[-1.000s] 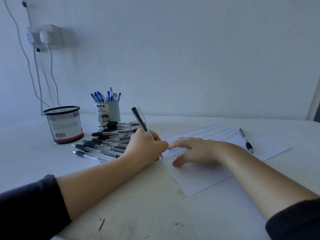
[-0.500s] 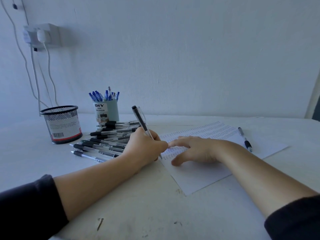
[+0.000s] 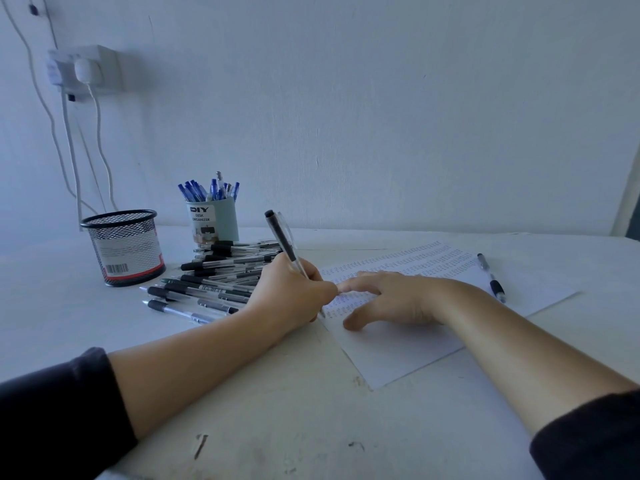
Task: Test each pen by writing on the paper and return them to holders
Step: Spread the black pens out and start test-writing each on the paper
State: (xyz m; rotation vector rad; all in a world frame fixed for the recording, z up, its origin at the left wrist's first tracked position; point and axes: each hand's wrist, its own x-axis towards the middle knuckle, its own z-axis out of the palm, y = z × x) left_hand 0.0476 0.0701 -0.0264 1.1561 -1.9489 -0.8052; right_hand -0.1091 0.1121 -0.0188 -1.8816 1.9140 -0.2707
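Gripping a clear pen [image 3: 283, 244] with black cap, your left hand [image 3: 292, 294] writes on the paper [image 3: 408, 355]. Your right hand [image 3: 391, 299] presses it, fingers spread.

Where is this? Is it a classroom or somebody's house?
Probably a plain desk at home or in a small office; I can't tell which. A white table stands against a bare wall, with a desk organizer of blue pens and a charger plugged into a wall socket.

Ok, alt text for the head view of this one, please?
A left hand writes with a black pen on a sheet of paper that the right hand presses flat. Loose black pens lie beside a mesh cup and a cup of blue pens; one more pen rests on the paper.
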